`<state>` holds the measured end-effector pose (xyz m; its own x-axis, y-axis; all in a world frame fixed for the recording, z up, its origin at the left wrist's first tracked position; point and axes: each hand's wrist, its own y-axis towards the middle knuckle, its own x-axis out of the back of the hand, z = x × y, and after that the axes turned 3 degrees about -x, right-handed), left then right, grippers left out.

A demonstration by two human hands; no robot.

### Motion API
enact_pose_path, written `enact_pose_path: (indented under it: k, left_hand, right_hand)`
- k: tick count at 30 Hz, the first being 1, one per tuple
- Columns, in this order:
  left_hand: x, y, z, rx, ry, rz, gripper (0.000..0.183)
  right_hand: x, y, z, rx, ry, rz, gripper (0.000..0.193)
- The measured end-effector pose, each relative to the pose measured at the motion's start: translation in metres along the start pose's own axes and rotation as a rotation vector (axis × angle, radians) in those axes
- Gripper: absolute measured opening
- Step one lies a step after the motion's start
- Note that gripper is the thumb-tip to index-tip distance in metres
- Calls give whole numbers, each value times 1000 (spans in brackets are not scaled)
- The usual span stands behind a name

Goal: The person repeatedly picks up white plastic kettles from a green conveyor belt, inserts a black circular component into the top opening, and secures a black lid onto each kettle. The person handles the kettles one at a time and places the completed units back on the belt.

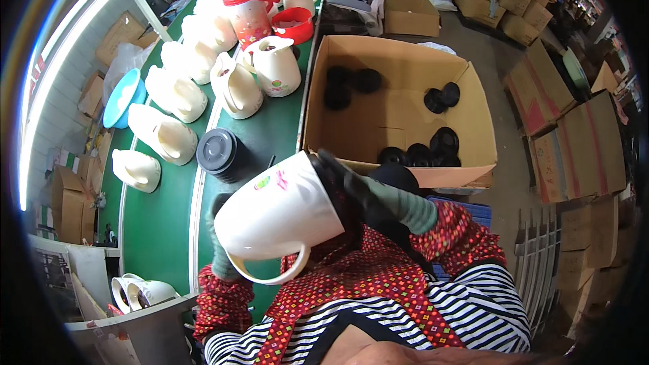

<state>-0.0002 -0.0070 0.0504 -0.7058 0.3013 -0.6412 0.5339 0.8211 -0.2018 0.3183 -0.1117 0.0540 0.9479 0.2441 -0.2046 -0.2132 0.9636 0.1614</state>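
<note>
One long green table (pixel 159 230) runs along your left, and beside it, on its right, stands a big open cardboard box (pixel 405 61). Far up the table you have a red flask (pixel 247 20). In front of your chest, raised and tipped on its side, is a white jug (pixel 280 209), its handle toward you and its wide end facing right. More white jugs (pixel 174 94) stand in rows on the table, a blue bowl (pixel 122 101) leaning near its left edge. Just beyond your jug sits a dark round stack (pixel 218 150). Your gloved right hand (pixel 355 189) grasps the jug's wide end; your left hand (pixel 220 204) is at the opposite end, mostly hidden by the jug, so how its fingers close cannot be told. Smallest are the black discs (pixel 444 142), lying in groups inside the box.
</note>
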Motion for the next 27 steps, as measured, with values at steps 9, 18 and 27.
enact_pose_path:
  k: [9, 18, 27]
  left_hand:
    - [-5, 23, -4, -457, 528, -22, 27]
    - [-7, 5, 20, -207, 194, -9, 25]
    - [-48, 2, 66, 39, -54, 63, 29]
  right_hand:
    - [-16, 22, -37, 113, 290, -292, 63]
    - [-8, 4, -4, 256, -235, -109, 96]
    - [-22, 16, 68, 464, -911, 151, 83]
